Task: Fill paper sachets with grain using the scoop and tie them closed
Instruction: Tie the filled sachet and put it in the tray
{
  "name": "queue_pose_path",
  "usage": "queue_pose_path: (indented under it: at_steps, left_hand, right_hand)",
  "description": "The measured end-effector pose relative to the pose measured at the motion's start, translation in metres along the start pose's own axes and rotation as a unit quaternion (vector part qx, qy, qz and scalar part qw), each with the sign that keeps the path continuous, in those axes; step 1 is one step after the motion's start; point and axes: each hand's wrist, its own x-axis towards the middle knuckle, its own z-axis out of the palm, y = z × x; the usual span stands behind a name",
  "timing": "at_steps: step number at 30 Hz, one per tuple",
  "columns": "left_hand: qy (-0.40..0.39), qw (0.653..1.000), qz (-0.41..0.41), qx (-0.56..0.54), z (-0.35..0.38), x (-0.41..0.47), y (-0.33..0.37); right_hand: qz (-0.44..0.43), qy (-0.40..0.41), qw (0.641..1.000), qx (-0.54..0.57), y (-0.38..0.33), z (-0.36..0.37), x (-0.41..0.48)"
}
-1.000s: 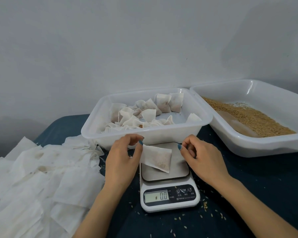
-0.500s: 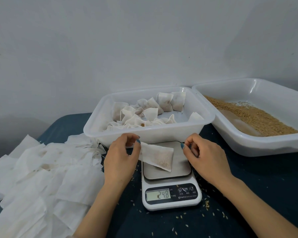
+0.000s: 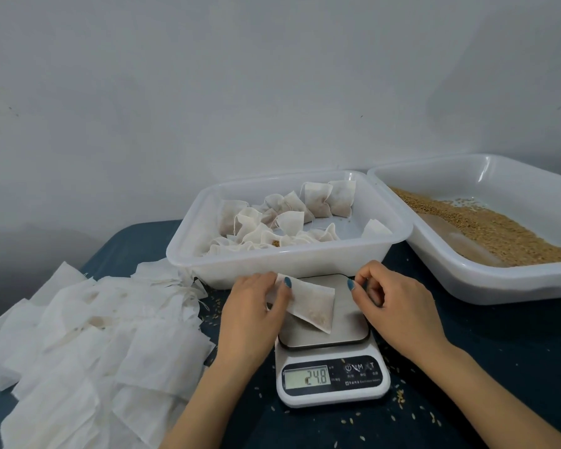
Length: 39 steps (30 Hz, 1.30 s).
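Note:
A white paper sachet (image 3: 313, 304) with a little grain in its lower corner lies over the steel platform of a small scale (image 3: 332, 361), whose display reads 24.8. My left hand (image 3: 251, 314) pinches the sachet's left end between thumb and fingers. My right hand (image 3: 392, 303) is curled at the platform's right edge and pinches what looks like the sachet's thin drawstring. Brown grain (image 3: 486, 228) lies in the white tray (image 3: 486, 286) at the right. A brownish scoop (image 3: 450, 234) lies half buried in the grain.
A white tub (image 3: 292, 264) behind the scale holds several tied sachets. A heap of flat empty sachets (image 3: 88, 345) covers the table's left side. Loose grains are scattered on the dark blue cloth (image 3: 499, 351) around the scale. A grey wall stands close behind.
The sachet has come down onto the scale and the display went from 0.0 to 24.8. Both hands keep their hold, with my left thumb now lying over the sachet's end.

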Motion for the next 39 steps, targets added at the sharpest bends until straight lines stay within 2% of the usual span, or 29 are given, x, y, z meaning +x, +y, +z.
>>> queue_pose_path:
  at_steps: [6, 15, 20, 22, 26, 29, 36, 39]
  left_hand:
    - [0.045, 0.991, 0.014, -0.125, -0.011, 0.006, 0.014]
    - [0.197, 0.953, -0.107, -0.203, -0.059, 0.061, 0.004]
    - [0.243, 0.927, -0.169, -0.231, -0.059, 0.098, -0.015]
    - [0.234, 0.926, -0.21, -0.208, -0.056, 0.109, -0.023]
    - [0.158, 0.935, -0.281, -0.147, -0.049, 0.119, -0.039]
    - [0.123, 0.94, -0.3, -0.107, -0.052, 0.121, -0.043]
    - [0.15, 0.919, -0.266, -0.248, -0.059, 0.134, -0.027]
    - [0.128, 0.922, -0.287, -0.226, -0.061, 0.14, -0.027]
  right_hand:
    - [0.003, 0.001, 1.0, 0.0, -0.001, 0.0, 0.0]
    - [-0.001, 0.006, 1.0, -0.002, -0.003, -0.001, 0.0]
    - [-0.002, 0.003, 1.0, -0.004, -0.003, -0.001, -0.001]
    - [-0.003, -0.001, 1.0, -0.01, -0.003, -0.001, 0.0]
    - [-0.006, -0.008, 1.0, -0.018, -0.003, -0.001, -0.001]
    - [-0.009, -0.006, 1.0, -0.017, -0.003, -0.001, -0.001]
    - [-0.011, -0.018, 0.999, -0.031, -0.001, 0.001, -0.001]
    - [-0.005, -0.009, 1.0, -0.026, 0.001, -0.001, 0.0]
